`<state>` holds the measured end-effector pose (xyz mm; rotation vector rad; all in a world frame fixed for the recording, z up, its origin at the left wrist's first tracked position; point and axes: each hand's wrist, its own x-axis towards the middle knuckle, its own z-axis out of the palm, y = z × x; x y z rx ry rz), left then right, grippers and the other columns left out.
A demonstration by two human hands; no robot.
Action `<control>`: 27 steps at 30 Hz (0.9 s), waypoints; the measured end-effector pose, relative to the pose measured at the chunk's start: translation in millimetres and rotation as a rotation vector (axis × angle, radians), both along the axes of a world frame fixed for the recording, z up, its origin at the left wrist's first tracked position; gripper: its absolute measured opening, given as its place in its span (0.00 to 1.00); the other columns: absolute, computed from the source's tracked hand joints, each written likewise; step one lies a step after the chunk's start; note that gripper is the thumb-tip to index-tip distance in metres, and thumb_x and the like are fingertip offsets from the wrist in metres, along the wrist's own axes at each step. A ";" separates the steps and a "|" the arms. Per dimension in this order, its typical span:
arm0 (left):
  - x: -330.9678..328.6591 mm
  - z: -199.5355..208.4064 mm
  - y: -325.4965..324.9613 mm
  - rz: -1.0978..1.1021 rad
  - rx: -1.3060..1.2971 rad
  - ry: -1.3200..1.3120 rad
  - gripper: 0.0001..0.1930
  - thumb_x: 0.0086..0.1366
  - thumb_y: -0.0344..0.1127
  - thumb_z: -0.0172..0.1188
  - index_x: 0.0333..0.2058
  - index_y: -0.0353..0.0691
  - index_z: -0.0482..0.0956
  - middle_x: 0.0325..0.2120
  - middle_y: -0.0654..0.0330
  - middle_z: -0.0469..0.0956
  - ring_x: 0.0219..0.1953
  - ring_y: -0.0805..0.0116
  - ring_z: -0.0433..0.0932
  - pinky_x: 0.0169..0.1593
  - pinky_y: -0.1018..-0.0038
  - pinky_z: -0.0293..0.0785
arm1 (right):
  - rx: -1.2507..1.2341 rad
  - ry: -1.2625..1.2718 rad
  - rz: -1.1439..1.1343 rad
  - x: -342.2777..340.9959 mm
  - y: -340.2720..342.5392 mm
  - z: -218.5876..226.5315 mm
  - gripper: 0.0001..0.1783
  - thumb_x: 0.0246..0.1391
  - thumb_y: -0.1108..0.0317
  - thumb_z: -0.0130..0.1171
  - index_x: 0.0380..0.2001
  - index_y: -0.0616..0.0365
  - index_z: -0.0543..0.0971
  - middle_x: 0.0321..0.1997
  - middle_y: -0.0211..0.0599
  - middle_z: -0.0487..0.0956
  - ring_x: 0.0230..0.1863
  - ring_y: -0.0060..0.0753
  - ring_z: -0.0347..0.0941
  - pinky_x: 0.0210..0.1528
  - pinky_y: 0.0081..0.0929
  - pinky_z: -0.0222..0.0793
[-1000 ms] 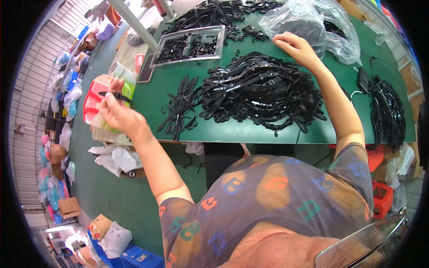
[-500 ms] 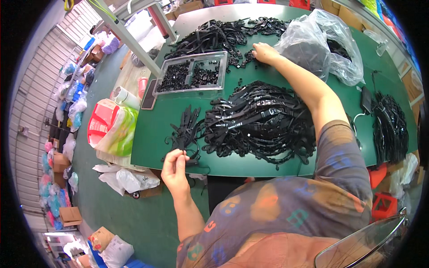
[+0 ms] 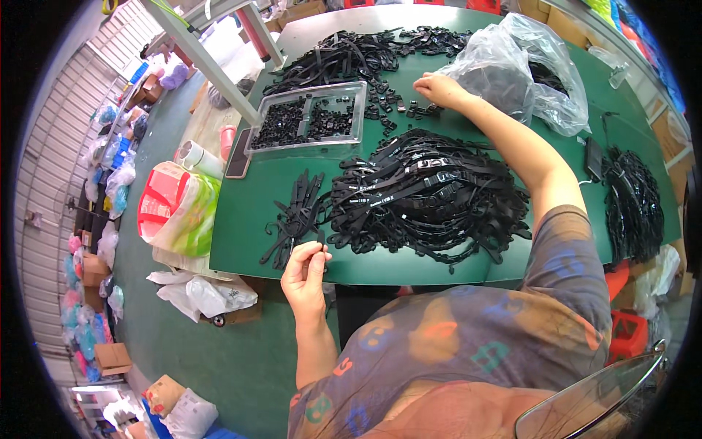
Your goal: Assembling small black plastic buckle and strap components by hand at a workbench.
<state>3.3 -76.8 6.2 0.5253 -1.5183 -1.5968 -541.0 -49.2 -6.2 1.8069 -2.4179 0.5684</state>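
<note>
My left hand (image 3: 305, 274) is at the table's near edge, its thumb and fingers pinched on a thin black strap (image 3: 321, 238) whose tip sticks up above them. Just beyond it lies a small bunch of loose black straps (image 3: 298, 205). My right arm reaches across the table, and my right hand (image 3: 442, 91) is beside scattered small black buckles (image 3: 420, 110). Its fingers are drawn together; whatever they hold, if anything, is too small to make out. Between my arms lies a large heap of black straps with buckles (image 3: 431, 194).
A clear divided box (image 3: 252, 143) holds small black parts, with a phone (image 3: 240, 155) beside it. More black straps (image 3: 333, 62) lie at the far left. Clear plastic bags (image 3: 504, 69) stand behind my right hand. A bundle of black straps (image 3: 632, 205) lies at the right.
My left hand has moved slightly right, and the strap tip now shows above its fingers. Several buckles near my right hand lie more spread out, closer to me.
</note>
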 end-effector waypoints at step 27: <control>24.8 60.2 17.3 -0.119 -0.085 0.205 0.08 0.66 0.19 0.60 0.41 0.36 0.79 0.38 0.60 0.78 0.36 0.72 0.77 0.44 0.76 0.73 | -0.497 -1.220 0.394 227.6 129.6 103.3 0.14 0.70 0.59 0.53 0.44 0.59 0.78 0.32 0.24 0.75 0.29 0.20 0.69 0.31 0.18 0.64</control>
